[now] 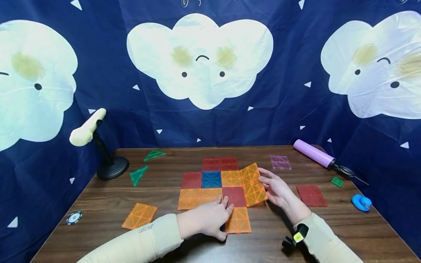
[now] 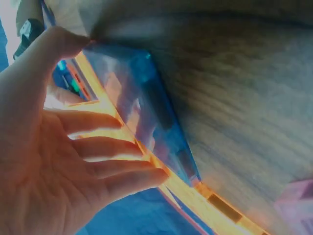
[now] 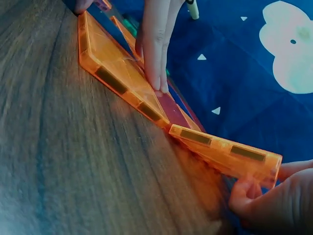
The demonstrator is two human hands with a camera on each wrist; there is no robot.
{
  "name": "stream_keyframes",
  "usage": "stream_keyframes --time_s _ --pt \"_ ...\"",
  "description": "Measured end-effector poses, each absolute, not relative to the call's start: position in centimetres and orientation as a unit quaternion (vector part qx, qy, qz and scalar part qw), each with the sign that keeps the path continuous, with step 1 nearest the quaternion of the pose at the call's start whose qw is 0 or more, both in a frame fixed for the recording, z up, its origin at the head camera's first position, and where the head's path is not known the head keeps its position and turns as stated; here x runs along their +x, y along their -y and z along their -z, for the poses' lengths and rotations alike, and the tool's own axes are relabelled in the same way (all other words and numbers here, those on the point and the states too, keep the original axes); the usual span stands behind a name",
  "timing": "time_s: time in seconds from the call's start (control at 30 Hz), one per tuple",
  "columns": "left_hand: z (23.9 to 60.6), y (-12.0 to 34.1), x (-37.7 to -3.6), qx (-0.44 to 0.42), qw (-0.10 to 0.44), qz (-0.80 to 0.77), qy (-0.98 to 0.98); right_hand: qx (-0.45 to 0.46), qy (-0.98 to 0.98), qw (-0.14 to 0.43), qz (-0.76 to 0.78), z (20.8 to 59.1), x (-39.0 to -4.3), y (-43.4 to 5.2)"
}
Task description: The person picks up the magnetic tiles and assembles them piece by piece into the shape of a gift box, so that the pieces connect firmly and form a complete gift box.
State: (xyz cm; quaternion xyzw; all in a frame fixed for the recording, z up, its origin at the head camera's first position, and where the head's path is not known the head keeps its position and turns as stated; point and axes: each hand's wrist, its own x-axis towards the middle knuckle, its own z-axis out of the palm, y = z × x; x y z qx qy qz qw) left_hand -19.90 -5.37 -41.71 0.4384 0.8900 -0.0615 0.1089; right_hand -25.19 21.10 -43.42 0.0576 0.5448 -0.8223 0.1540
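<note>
Translucent magnetic tiles, red, orange and blue, lie joined in a flat sheet on the table. At its right side, a strip of orange tiles (image 1: 254,185) tilts up off the table. My right hand (image 1: 279,191) pinches the strip's outer edge between thumb and fingers. My left hand (image 1: 210,221) spreads over the front of the sheet, straight fingertips on a red tile (image 1: 235,196) and near the front orange tile (image 1: 239,220). Beneath it, mostly hidden in the head view, a blue tile (image 2: 159,105) shows in the left wrist view, with the thumb at its corner.
Around the sheet lie a loose orange tile (image 1: 139,215), green triangles (image 1: 138,175), a purple tile (image 1: 280,162) and a red tile (image 1: 311,195). A black stand (image 1: 113,167) is at left. A purple pump (image 1: 314,153), green brick (image 1: 337,181) and blue duck (image 1: 361,202) are at right.
</note>
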Motion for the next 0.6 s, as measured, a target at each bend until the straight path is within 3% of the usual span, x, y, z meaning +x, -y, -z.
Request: stream_keyframes --time_s 0.23,0.37,0.47,0.6 --pt "40.9 6.3 -20.7 0.450 0.162 -0.010 -0.878 0.042 -0.474 0.180 0.861 44.1 -25.5 -21.5" --pt "40.6 7.1 -21.7 0.494 0.165 -0.056 -0.852 0.025 -0.467 0.178 0.866 44.3 -25.6 -21.5" --pt "40.4 7.5 -22.2 0.539 0.132 -0.103 -0.825 0.024 -0.463 0.173 0.869 44.5 -25.6 -21.4" --pt "40.3 7.7 -22.1 0.575 0.031 -0.140 -0.805 0.023 -0.477 0.168 0.862 44.6 -25.8 -21.0"
